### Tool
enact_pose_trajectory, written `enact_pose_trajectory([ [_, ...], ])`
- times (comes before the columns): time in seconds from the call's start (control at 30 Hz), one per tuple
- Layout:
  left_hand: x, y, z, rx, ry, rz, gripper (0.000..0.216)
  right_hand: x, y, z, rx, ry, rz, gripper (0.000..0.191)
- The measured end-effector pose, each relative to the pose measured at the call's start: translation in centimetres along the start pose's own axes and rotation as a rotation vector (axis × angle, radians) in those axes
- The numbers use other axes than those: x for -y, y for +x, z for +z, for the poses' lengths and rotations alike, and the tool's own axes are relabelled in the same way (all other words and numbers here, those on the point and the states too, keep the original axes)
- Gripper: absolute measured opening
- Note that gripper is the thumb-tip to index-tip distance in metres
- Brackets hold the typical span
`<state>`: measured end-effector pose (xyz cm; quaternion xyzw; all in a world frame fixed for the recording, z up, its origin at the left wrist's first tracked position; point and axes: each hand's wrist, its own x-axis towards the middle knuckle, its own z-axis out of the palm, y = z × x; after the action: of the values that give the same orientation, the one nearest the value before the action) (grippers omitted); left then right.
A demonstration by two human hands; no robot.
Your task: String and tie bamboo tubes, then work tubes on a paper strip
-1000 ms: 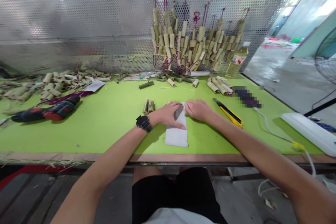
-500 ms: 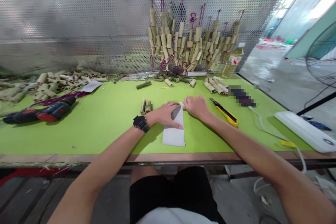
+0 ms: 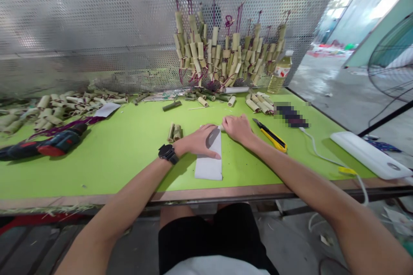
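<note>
My left hand [image 3: 204, 141], with a black watch at its wrist, lies spread over a white sheet [image 3: 208, 168], thumb out and the other fingers toward its far end. The sheet is flat on the green tabletop, its upper part partly covered. At that far end, just right of the sheet, my right hand [image 3: 238, 128] is closed in a fist. A small pale end [image 3: 221, 127] pokes out by its fingers and looks like a piece of bamboo; the rest is hidden. Short bamboo tubes [image 3: 174, 132] stand near my left hand. A yellow utility knife [image 3: 271, 135] lies right of my right hand.
A cordless drill [image 3: 61, 139] and a bamboo heap [image 3: 51, 109] lie left. Strung bamboo pieces [image 3: 226, 53] hang on the perforated metal panel [image 3: 97, 21]. An oil bottle [image 3: 280, 73], a blurred dark object [image 3: 292, 116] with a cable and a white device [image 3: 371, 154] are right.
The view has shifted slightly, moving everything a little left. My right fist sits slightly closer to the sheet's far end; my left hand keeps its place on the sheet.
</note>
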<state>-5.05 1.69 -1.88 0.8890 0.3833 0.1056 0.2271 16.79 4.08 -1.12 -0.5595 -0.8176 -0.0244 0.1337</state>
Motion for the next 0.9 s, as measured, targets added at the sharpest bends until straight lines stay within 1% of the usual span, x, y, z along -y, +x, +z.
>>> enact_pose_trajectory([
  [0.1,-0.1,0.0,-0.1,0.011,-0.011,-0.009,0.135,-0.1,0.0,0.0,-0.022,0.034,0.027,0.049],
  [0.27,-0.4,0.1,0.1,0.017,-0.024,0.029,0.131,-0.3,0.1,0.0,-0.042,0.026,0.072,0.05],
  [0.33,-0.5,0.1,0.1,0.021,-0.016,0.021,0.132,-0.2,0.1,-0.1,-0.011,0.016,0.038,0.049],
  [0.43,-0.8,0.0,0.2,0.008,-0.025,-0.008,0.141,-0.1,0.2,-0.3,0.04,-0.003,-0.029,0.049],
  [0.6,-0.9,-0.1,0.1,0.023,-0.059,-0.042,0.153,-0.1,0.1,-0.6,0.079,-0.004,-0.067,0.049],
  [0.73,-0.4,-0.1,0.2,0.029,-0.078,-0.042,0.155,-0.1,-0.6,-0.7,0.13,0.014,-0.094,0.049],
  [0.9,0.2,-0.1,0.2,0.012,-0.089,-0.012,0.155,0.7,-1.7,-1.1,0.166,-0.005,-0.191,0.049],
])
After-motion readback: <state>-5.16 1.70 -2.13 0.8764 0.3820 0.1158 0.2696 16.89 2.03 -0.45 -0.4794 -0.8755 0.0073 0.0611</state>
